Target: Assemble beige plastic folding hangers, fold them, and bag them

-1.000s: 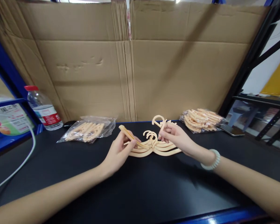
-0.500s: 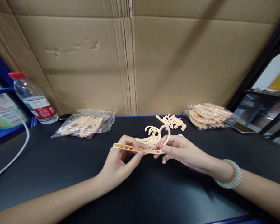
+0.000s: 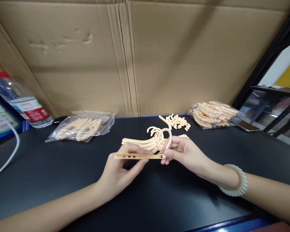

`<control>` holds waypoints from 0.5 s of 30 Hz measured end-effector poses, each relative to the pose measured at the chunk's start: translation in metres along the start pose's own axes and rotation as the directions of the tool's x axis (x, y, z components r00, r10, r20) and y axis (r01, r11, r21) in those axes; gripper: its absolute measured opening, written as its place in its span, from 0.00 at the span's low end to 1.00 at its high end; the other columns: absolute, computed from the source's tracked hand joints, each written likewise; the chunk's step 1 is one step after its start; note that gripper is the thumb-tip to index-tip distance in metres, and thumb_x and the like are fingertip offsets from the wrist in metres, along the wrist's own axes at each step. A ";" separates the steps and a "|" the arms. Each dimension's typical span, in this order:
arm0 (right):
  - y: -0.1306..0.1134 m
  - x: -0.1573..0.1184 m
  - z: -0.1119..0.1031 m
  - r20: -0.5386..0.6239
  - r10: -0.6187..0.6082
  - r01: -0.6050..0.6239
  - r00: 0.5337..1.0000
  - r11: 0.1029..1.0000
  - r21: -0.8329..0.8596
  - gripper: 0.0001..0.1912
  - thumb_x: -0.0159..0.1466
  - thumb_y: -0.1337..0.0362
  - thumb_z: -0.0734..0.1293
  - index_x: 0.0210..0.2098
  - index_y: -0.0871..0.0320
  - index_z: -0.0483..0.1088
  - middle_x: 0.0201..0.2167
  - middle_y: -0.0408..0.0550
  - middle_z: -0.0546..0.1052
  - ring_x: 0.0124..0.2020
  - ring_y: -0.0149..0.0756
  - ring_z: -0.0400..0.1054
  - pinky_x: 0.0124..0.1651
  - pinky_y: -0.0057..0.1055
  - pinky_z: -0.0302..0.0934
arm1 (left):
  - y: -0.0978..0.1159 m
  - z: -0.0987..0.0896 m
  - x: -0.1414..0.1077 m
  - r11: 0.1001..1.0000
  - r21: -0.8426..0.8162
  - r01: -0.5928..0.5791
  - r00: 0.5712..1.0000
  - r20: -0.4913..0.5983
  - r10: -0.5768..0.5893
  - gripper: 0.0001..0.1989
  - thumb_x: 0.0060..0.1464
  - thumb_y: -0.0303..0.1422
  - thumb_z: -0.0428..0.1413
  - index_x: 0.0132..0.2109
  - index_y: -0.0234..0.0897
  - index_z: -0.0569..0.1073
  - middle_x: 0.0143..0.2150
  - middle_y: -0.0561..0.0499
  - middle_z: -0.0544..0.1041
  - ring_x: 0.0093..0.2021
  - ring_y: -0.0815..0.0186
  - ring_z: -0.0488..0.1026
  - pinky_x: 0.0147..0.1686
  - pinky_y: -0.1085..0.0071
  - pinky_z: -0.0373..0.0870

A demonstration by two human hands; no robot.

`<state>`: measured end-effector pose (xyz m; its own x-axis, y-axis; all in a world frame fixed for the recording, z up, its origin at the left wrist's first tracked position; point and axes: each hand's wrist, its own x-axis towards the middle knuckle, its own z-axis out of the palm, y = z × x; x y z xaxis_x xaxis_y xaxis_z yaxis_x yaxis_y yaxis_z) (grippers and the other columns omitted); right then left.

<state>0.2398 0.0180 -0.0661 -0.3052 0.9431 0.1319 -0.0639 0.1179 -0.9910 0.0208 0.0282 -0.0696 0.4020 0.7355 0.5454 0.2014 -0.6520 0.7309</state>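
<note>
My left hand (image 3: 122,172) is closed round a beige plastic hanger arm (image 3: 137,156), its slotted edge facing me, pinched between thumb and fingers. At the arm's right end, my right hand (image 3: 183,151) pinches the foot of a curved hanger hook (image 3: 169,135). Hook and arm meet there, though fingers partly cover the joint. Just behind both hands lies a group of beige hangers (image 3: 137,140) with their hooks upward. A small pile of loose hooks (image 3: 180,121) sits farther back on the black table (image 3: 145,199).
At the back left lies a clear bag of hanger parts (image 3: 81,127), with a water bottle (image 3: 26,103) beyond it. Another bag of parts (image 3: 212,114) rests at the back right beside a phone (image 3: 246,125). A cardboard wall (image 3: 159,58) stands behind; a white cable (image 3: 12,154) runs along the left.
The camera view has shifted slightly, so the scene sits a little farther left. The hanger arm is now nearly level instead of tilted, and my right fingers have drawn in closer round the joint.
</note>
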 end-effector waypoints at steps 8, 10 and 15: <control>0.002 -0.002 0.004 -0.075 -0.116 0.111 0.990 0.992 -0.064 0.13 0.56 0.57 0.72 0.29 0.58 0.67 0.25 0.43 0.73 0.24 0.30 0.70 0.27 0.28 0.66 | 0.008 0.007 0.003 0.937 -0.261 0.232 0.965 -0.057 -0.255 0.08 0.51 0.30 0.62 0.36 0.41 0.69 0.33 0.55 0.77 0.31 0.66 0.78 0.33 0.72 0.77; 0.000 -0.002 0.003 -0.094 -0.134 0.125 0.986 0.988 -0.094 0.13 0.55 0.56 0.73 0.29 0.58 0.68 0.28 0.45 0.74 0.28 0.32 0.70 0.29 0.29 0.66 | 0.009 0.007 0.006 0.898 -0.322 0.299 0.943 -0.047 -0.330 0.11 0.51 0.32 0.62 0.38 0.40 0.67 0.32 0.55 0.77 0.31 0.65 0.78 0.33 0.71 0.77; 0.000 0.000 0.003 -0.052 -0.064 0.058 0.997 0.991 -0.117 0.14 0.56 0.54 0.72 0.31 0.59 0.71 0.26 0.44 0.72 0.21 0.26 0.62 0.22 0.25 0.60 | 0.009 0.013 0.008 0.847 -0.386 0.365 0.918 -0.003 -0.397 0.13 0.51 0.34 0.62 0.41 0.39 0.66 0.36 0.53 0.79 0.36 0.64 0.78 0.35 0.71 0.76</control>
<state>0.2368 0.0167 -0.0660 -0.2507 0.9485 0.1937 0.0299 0.2075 -0.9778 0.0378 0.0256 -0.0639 0.2867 0.9344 0.2114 -0.0278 -0.2125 0.9768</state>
